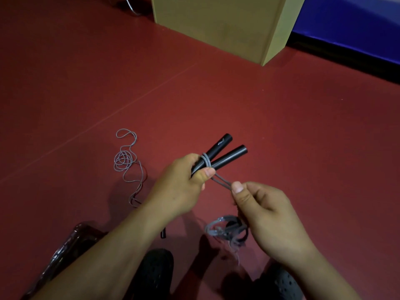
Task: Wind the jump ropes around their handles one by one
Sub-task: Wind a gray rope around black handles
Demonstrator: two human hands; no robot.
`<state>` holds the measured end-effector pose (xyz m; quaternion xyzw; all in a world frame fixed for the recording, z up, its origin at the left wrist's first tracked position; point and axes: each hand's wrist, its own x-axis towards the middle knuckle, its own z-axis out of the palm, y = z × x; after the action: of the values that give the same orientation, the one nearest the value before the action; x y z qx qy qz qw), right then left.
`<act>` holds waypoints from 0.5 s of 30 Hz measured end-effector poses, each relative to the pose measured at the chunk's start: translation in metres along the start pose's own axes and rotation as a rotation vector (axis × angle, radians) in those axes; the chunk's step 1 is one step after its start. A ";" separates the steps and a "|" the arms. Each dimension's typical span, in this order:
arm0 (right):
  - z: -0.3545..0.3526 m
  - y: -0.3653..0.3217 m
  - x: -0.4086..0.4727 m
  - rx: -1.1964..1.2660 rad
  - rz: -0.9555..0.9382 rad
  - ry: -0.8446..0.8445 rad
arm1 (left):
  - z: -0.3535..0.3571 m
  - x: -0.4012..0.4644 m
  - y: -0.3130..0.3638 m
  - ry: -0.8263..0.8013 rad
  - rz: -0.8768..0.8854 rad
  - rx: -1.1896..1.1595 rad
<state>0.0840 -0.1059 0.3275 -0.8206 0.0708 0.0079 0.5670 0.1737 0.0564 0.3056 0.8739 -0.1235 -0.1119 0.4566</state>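
Red floor (86, 83) lay beneath; left hand (179, 182) clasped the paired handles (218, 154), right hand (266, 211) pinched the rope (220, 182), few turns wound; another rope (125, 161) lay loose.

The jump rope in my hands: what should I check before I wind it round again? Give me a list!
1. Left hand grips both black handles together: ok.
2. First grey wraps sit snug round the handles: ok.
3. Right hand pinches the rope: ok.
4. Rope between the hands is tight: ok.
5. Loose rope below is untangled: not ok, it looks bunched.
6. Other rope on the floor lies apart: ok.
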 end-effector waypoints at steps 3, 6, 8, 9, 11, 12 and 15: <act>-0.005 -0.004 0.001 0.012 0.085 -0.016 | 0.002 -0.003 -0.001 0.012 -0.021 0.089; -0.011 0.001 0.004 0.099 0.167 0.006 | 0.000 -0.003 -0.005 0.067 -0.039 0.138; -0.012 0.004 0.005 0.172 0.216 0.005 | -0.001 -0.003 -0.006 0.099 -0.043 0.139; -0.012 0.005 0.006 0.205 0.236 -0.001 | -0.002 -0.003 -0.005 0.106 -0.045 0.148; -0.015 0.007 0.007 0.274 0.258 -0.001 | -0.003 -0.002 -0.005 0.116 -0.058 0.179; -0.017 0.006 0.007 0.288 0.259 0.000 | -0.004 -0.001 -0.007 0.111 -0.068 0.199; -0.025 0.006 0.006 0.225 0.216 -0.002 | -0.003 -0.002 -0.010 0.003 -0.086 0.227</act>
<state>0.0873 -0.1320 0.3301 -0.7393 0.1587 0.0617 0.6514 0.1740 0.0653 0.2992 0.9246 -0.0972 -0.1153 0.3498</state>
